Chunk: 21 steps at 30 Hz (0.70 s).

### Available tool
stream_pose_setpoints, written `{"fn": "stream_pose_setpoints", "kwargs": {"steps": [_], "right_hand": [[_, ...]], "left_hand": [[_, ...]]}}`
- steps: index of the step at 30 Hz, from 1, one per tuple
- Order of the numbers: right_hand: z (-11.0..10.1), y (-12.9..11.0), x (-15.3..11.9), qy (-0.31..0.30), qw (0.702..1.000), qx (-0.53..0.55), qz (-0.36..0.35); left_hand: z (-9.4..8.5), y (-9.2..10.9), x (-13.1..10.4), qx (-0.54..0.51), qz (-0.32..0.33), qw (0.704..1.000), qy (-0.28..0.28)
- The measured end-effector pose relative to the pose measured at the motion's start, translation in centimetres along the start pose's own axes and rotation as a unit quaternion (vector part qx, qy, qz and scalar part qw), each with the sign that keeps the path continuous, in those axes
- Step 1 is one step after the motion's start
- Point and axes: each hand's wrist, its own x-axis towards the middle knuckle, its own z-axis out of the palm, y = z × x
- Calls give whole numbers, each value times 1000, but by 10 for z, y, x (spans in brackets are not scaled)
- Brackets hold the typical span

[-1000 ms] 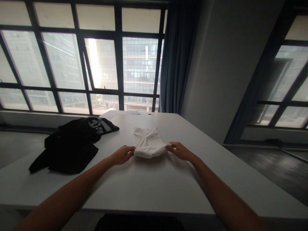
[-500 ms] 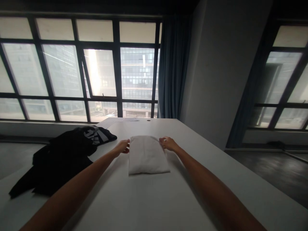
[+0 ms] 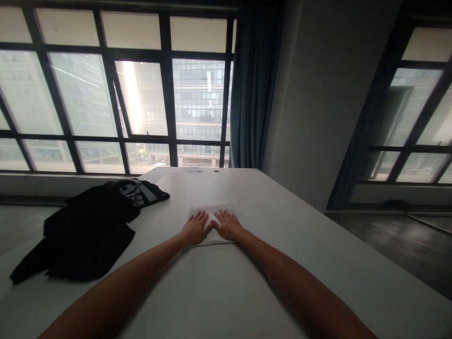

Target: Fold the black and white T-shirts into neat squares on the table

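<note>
A folded white cloth (image 3: 212, 207), possibly a garment, lies flat on the white table (image 3: 219, 292). Both palms rest on top of it. My left hand (image 3: 196, 228) is spread over its left half, and my right hand (image 3: 227, 225) is spread over its right half, the thumbs nearly touching in the middle. Neither hand grips anything. Much of the cloth is hidden beneath the hands; its far edge and part of its near edge show.
A crumpled black garment (image 3: 92, 230) with a grey print lies on the table's left side. Papers (image 3: 158, 174) and a small dark round spot (image 3: 216, 171) are at the far end. Beyond stand windows, a blue curtain (image 3: 249, 94) and a pillar (image 3: 314, 108).
My hands have let go of the cloth's two far corners and come together flat on top of it. The cloth now lies down on the table, and the view has shifted slightly.
</note>
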Motion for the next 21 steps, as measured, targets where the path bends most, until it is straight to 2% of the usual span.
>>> {"fn": "stream_pose_setpoints", "kwargs": {"steps": [4, 7, 10, 16, 21], "right_hand": [[-5, 0, 0, -1, 1000, -3, 6], [-6, 1, 1, 0, 1000, 2, 14], [-6, 2, 2, -10, 1000, 7, 16], [-4, 2, 2, -8, 1000, 9, 21], [-10, 4, 9, 1, 999, 19, 29]], "left_hand": [[-5, -7, 2, -1, -26, 1000, 13], [-8, -10, 5, -6, -57, 998, 2], [-9, -12, 6, -7, -57, 998, -16], [-6, -20, 4, -8, -71, 997, -14], [-12, -29, 14, -17, -88, 996, -12]]}}
